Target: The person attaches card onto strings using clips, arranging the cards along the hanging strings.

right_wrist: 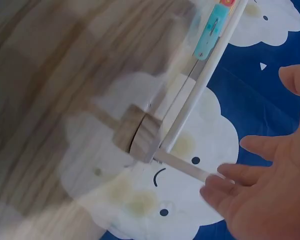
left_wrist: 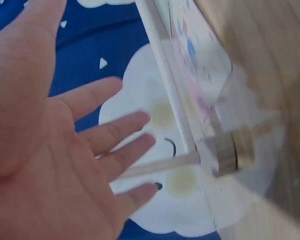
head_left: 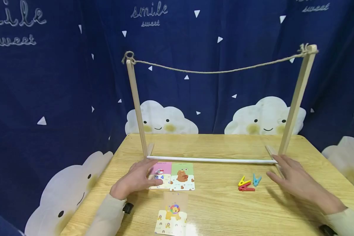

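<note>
A pale wooden frame (head_left: 297, 101) stood on a light wood-grain desk (head_left: 218, 203), its two upright posts joined at the top by sagging brown twine (head_left: 206, 72) and low down by a slim white rod (head_left: 209, 160). A person's two hands were near its lower corners, fingers loosely spread, holding nothing. The left hand (head_left: 137, 179) partly hid a pink-and-cream cartoon card (head_left: 166, 173); the right hand (head_left: 297, 179) was by the rod's right end. Whether either touched the frame could not be told. Beside the pink card lay a green-and-white bear card (head_left: 182, 177); nearer the person, a peach-and-cream lion card (head_left: 171, 214). Yellow (head_left: 243, 181), red (head_left: 246, 188) and blue plastic clips (head_left: 256, 181) lay grouped left of the right hand.
</note>
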{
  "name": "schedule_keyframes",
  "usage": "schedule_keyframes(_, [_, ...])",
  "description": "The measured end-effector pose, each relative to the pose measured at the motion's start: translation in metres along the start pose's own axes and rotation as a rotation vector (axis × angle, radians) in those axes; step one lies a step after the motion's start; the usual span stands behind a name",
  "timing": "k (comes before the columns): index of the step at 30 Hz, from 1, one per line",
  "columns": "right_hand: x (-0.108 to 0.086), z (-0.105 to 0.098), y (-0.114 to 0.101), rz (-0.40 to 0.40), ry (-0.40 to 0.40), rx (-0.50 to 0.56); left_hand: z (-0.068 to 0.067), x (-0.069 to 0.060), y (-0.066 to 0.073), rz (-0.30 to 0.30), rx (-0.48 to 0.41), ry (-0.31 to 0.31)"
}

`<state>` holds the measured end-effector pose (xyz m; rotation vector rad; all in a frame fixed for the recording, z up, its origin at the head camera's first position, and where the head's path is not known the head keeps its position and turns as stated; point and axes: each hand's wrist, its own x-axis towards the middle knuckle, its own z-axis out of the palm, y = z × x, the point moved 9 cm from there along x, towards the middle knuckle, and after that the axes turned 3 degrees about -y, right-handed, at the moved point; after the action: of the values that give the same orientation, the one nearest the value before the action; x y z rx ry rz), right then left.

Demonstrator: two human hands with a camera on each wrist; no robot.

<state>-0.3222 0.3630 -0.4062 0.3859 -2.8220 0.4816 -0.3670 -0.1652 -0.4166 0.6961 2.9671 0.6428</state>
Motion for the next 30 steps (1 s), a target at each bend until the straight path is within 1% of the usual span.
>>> schedule_keyframes(2, [0.001, 0.001, -0.005, -0.021, -0.006, 0.029, 0.006, 0.002, 0.008, 0.061, -0.053, -0.019])
schedule_keyframes(3, [0.002, 0.003, -0.008, -0.031, -0.017, 0.045, 0.010, 0.003, 0.011, 0.079, -0.088, -0.033])
schedule_keyframes(6, [0.002, 0.006, -0.015, -0.049, -0.032, 0.089, 0.021, 0.003, 0.018, 0.115, -0.190, -0.084])
schedule_keyframes(9, [0.003, 0.011, -0.020, -0.067, -0.052, 0.120, 0.028, 0.003, 0.024, 0.133, -0.236, -0.118])
schedule_keyframes(13, [0.003, 0.016, -0.024, -0.102, -0.056, 0.105, 0.035, 0.002, 0.031, 0.159, -0.264, -0.151])
schedule_keyframes(17, [0.003, 0.020, -0.023, -0.145, -0.053, 0.114, 0.041, 0.000, 0.032, 0.162, -0.303, -0.184])
schedule_keyframes(19, [0.004, 0.021, -0.024, -0.182, -0.041, 0.123, 0.044, 0.000, 0.033, 0.172, -0.305, -0.192])
schedule_keyframes(24, [0.009, 0.022, -0.025, -0.288, -0.009, 0.166, 0.048, -0.002, 0.035, 0.193, -0.305, -0.210])
schedule_keyframes(26, [0.012, 0.024, -0.024, -0.316, -0.016, 0.193, 0.049, -0.003, 0.037, 0.194, -0.311, -0.219])
schedule_keyframes(30, [0.017, 0.029, -0.023, -0.346, -0.047, 0.241, 0.049, -0.004, 0.040, 0.201, -0.306, -0.227])
